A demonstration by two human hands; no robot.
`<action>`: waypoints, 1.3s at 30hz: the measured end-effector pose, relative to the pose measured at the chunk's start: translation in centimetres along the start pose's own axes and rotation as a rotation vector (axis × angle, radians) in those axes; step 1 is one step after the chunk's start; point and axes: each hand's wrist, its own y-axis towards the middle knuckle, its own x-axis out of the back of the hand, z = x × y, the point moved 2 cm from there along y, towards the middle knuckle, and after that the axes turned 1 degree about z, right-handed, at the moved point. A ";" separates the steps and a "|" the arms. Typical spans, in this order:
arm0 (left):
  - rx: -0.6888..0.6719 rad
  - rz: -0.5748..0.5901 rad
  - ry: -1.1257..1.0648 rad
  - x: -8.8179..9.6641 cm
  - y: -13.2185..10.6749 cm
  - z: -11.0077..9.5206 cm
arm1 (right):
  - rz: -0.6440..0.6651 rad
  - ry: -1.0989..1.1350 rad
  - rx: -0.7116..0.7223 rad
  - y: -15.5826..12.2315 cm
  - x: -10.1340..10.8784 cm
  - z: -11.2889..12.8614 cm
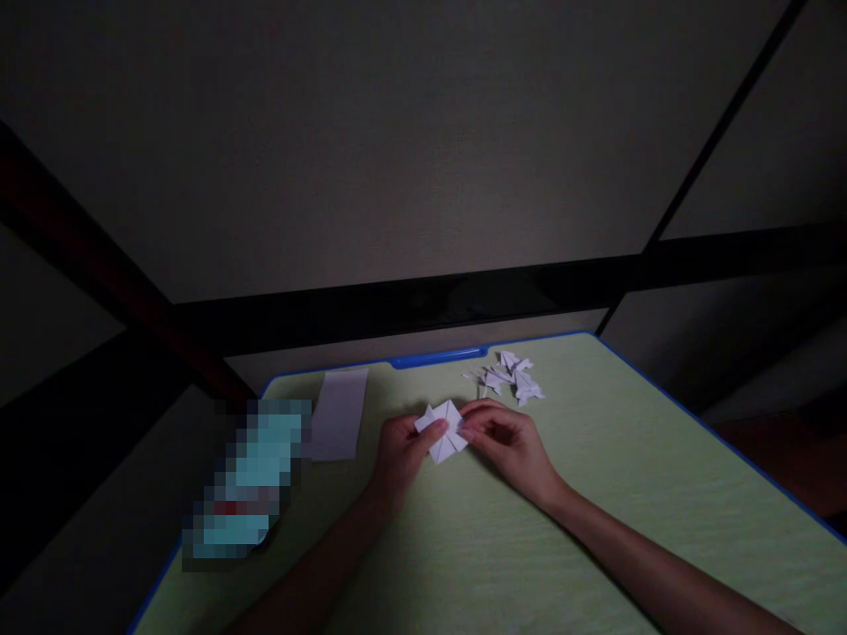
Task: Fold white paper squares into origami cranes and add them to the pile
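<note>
A small piece of folded white paper with crossing creases and a pointed flap at its left is held up between both hands, over the table. My left hand grips its left side, the thumb lying flat across the front and the fingers behind. At the right edge, the thumb and index finger of my right hand pinch the paper; its other fingers are curled and partly hidden. Just beyond my right hand lie several small folded white paper figures in a loose cluster.
The light green table has a blue edge and a blue handle at its far side. A white paper stack or sheet lies at the back left. Nearer, at the left edge, is a pixelated bright device. A panelled wall rises behind.
</note>
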 end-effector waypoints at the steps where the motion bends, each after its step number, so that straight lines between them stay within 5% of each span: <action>1: 0.004 0.004 0.004 0.0 0.0 0.0 | -0.006 0.020 -0.029 0.0 0.0 -0.1; 21: 0.128 0.246 0.119 -0.2 0.4 -0.1 | 0.001 0.236 -0.285 0.4 -0.1 -0.4; 39: 0.057 0.243 0.211 -0.7 0.6 0.5 | -0.141 0.137 -0.356 -0.1 -0.2 -0.5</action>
